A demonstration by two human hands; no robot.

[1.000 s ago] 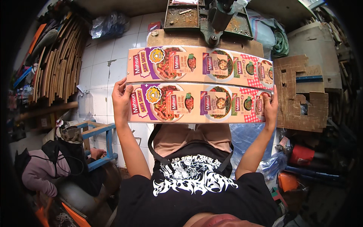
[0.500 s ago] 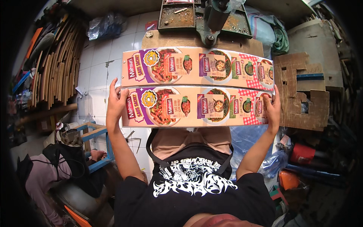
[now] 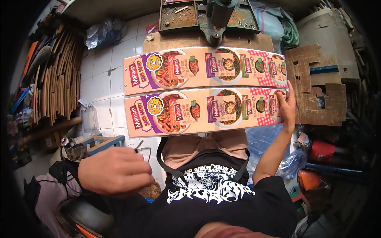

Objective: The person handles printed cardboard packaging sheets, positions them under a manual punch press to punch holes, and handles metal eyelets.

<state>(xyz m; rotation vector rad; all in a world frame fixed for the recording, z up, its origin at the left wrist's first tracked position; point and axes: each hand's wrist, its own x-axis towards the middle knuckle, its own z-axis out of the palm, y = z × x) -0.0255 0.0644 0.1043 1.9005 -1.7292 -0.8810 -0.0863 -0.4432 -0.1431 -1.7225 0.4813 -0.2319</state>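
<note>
1. The right hand (image 3: 286, 106) is gripping the right end of the near printed cardboard sheet (image 3: 202, 111), fingers clamped on its edge at about 3 o'clock from the sheet's middle.
2. That near sheet is lying flat across the person's lap, stretching from 9 o'clock to 3 o'clock, its long edge just touching the far printed cardboard sheet (image 3: 198, 69) at 12 o'clock from it.
3. The far sheet is resting with its upper edge on the wooden counter (image 3: 246, 41), and both sheets are showing pictures of food dishes on an orange ground with purple and red-checked patches.
4. The left hand (image 3: 115, 170) is hovering well apart from the sheets, at 7 o'clock from the near sheet, curled into a loose fist with the fingers together; I cannot tell whether anything is inside it.
5. A green metal machine (image 3: 210, 18) is standing on the counter at 12 o'clock.
6. Brown cardboard pieces (image 3: 317, 87) are sitting at 3 o'clock, just beside the right hand.
7. A stack of flat cardboard (image 3: 55, 79) is leaning at 9 o'clock on the white tiled floor (image 3: 101, 75).
</note>
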